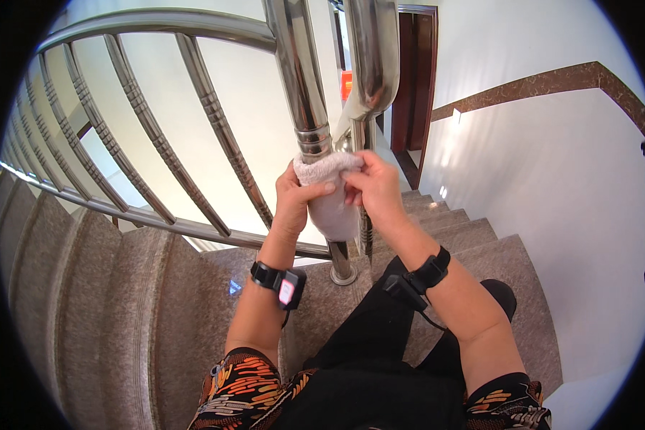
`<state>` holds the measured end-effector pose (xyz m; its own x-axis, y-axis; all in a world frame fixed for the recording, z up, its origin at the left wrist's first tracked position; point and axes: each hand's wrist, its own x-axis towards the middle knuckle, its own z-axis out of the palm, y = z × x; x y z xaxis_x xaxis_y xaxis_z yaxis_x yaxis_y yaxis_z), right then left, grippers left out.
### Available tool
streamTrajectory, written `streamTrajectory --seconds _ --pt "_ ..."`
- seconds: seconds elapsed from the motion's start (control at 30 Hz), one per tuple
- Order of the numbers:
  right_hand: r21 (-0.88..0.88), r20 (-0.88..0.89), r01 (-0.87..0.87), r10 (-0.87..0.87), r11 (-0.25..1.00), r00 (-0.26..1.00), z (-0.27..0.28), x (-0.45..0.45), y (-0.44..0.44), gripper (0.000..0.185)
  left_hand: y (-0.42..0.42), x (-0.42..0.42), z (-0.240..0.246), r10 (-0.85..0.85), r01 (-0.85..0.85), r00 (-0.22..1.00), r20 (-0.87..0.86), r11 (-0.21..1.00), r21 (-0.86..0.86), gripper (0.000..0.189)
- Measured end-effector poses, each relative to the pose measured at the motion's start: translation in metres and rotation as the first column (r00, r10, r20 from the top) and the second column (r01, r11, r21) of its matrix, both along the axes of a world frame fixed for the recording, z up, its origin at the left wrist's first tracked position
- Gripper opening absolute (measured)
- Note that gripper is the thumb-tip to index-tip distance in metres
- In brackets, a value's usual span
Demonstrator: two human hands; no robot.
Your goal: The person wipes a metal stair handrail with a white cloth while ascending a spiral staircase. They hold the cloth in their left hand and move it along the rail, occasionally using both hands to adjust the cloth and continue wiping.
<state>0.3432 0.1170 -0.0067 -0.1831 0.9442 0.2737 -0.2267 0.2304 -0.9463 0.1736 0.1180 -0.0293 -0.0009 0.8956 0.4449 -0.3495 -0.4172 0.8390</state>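
Observation:
A white terry cloth (330, 209) is wrapped around the lower part of a polished metal newel post (301, 80). On its left side my left hand (295, 199) grips the cloth, thumb laid across the front. My right hand (373, 183) pinches the cloth's upper right edge between thumb and fingers. Below the cloth the post's narrower foot shows, ending in a round base flange (343, 275) on the stone step. The part of the post behind the cloth is hidden.
Metal balusters (220, 118) and a curved handrail (156, 21) run to the left. A second thick metal rail (375, 54) stands just right of the post. Granite stairs (107, 301) curve around on the left and descend ahead. A white wall (516, 161) bounds the right, near a dark door (411, 80).

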Motion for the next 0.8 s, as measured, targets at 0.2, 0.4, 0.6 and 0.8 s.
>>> streamTrajectory --seconds 0.2,0.4,0.6,0.8 --pt "0.251 -0.235 0.209 -0.15 0.945 0.96 0.042 -0.024 0.024 0.015 -0.018 0.02 0.043 0.449 -0.395 0.893 -0.028 0.812 0.43 0.057" --pt "0.006 -0.035 0.296 -0.296 0.955 0.955 0.028 -0.027 0.045 0.023 -0.007 0.019 0.019 0.307 -0.301 0.952 -0.005 0.939 0.167 0.077" --pt "0.169 -0.221 0.19 -0.15 0.967 0.964 0.018 -0.018 0.012 0.042 -0.017 0.004 0.0 0.362 -0.368 0.927 0.096 0.929 0.048 0.047" --pt "0.417 0.109 0.303 -0.378 0.857 0.919 0.003 -0.03 -0.017 0.046 -0.037 0.025 0.049 0.56 -0.565 0.825 0.08 0.821 0.08 0.036"
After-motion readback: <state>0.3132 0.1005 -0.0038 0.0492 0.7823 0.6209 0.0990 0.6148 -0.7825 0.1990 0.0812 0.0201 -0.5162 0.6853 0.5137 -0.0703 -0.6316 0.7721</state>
